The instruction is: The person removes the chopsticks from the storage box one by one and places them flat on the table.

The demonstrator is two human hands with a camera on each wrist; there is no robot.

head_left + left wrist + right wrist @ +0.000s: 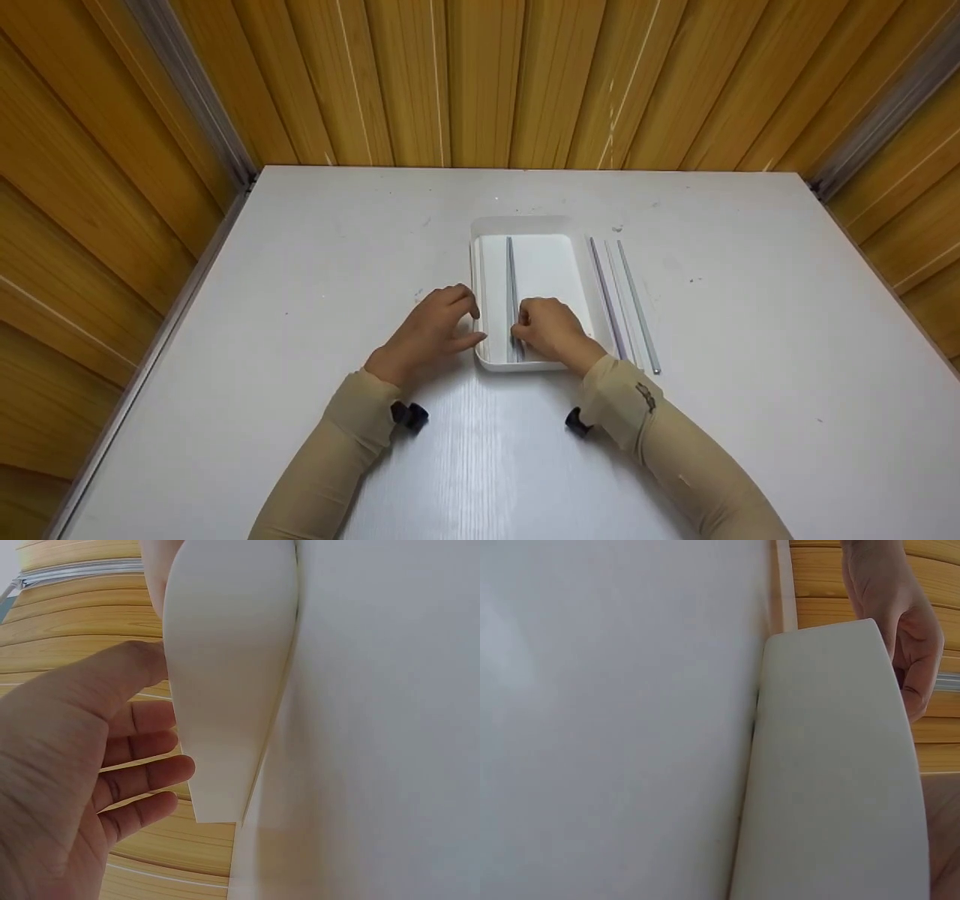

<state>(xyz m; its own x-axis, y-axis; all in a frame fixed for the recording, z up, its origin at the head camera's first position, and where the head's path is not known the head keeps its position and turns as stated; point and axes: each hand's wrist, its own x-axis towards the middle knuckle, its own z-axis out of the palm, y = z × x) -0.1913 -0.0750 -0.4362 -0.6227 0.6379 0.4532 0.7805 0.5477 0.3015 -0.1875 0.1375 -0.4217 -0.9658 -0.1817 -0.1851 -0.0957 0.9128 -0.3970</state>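
Observation:
Inside a white plastic box (489, 367) lie slim grey chopsticks (511, 270), close together along its length. My right hand (553, 328) pinches them near their lower end with curled fingers; its fingertips partly cover them. Along the box's left side lie pale sticks (484, 277), hard to make out against the white. My left hand (431, 330) is at the left rim, fingers loosely bent and thumb apart. In the left wrist view the left hand (67, 742) has its fingertips about the box's edge, and the box wall (225, 675) hides what lies inside.
Right of the box, a purple chopstick (609, 300), a white chopstick (621, 300) and a grey-green chopstick (638, 307) lie side by side on the white table (750, 315). Wood-panelled walls (480, 82) stand behind and at both sides.

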